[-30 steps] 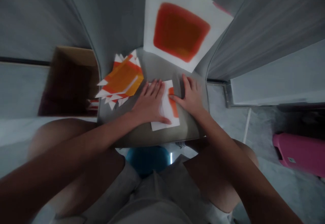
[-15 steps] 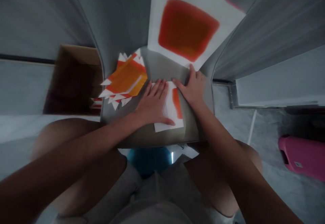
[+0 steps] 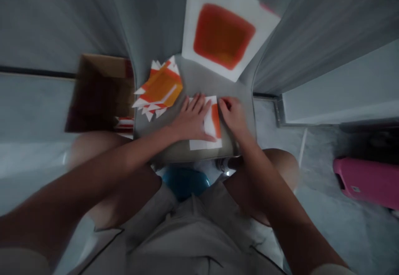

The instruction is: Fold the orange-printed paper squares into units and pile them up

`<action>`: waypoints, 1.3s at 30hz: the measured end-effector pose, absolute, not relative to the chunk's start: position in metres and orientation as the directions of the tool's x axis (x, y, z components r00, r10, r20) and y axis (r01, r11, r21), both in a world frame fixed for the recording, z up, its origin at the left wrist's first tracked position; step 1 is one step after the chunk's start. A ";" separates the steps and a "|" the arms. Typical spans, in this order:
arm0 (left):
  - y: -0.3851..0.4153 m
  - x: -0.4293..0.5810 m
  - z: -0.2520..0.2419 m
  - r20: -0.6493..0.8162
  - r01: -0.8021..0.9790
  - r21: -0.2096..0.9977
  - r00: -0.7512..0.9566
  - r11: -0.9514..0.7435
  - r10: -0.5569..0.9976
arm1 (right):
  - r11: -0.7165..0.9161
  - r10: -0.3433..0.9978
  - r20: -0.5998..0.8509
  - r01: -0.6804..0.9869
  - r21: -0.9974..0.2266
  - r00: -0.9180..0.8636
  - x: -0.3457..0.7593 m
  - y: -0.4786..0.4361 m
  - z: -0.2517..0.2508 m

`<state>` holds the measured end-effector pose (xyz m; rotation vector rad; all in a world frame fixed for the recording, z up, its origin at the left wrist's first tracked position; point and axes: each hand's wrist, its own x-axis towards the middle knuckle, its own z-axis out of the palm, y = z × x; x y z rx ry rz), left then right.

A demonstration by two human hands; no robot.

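Two hands on white sheet [image 3: 207, 143] w/ orange stripe, center of frame: left hand [image 3: 193, 119] spread flat, pressing on it; right hand [image 3: 232, 117] curled at sheet's right edge, can't tell if pinching. Stack of orange-white paper [image 3: 158, 86] just left, big orange-square sheet [image 3: 222, 34] top center, cardboard box [image 3: 99, 94] far left

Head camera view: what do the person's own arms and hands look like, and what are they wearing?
Both arms are bare up to pale short sleeves at the bottom corners of the view. The left hand and right hand are ungloved, and no rings, watch, bands or markings show.
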<state>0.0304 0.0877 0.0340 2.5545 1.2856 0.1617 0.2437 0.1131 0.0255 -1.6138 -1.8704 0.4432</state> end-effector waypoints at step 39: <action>0.042 0.008 0.019 0.173 0.780 0.439 0.413 -0.445 0.894 | 0.432 0.898 0.303 0.771 -0.467 -0.320 0.204 0.076 0.005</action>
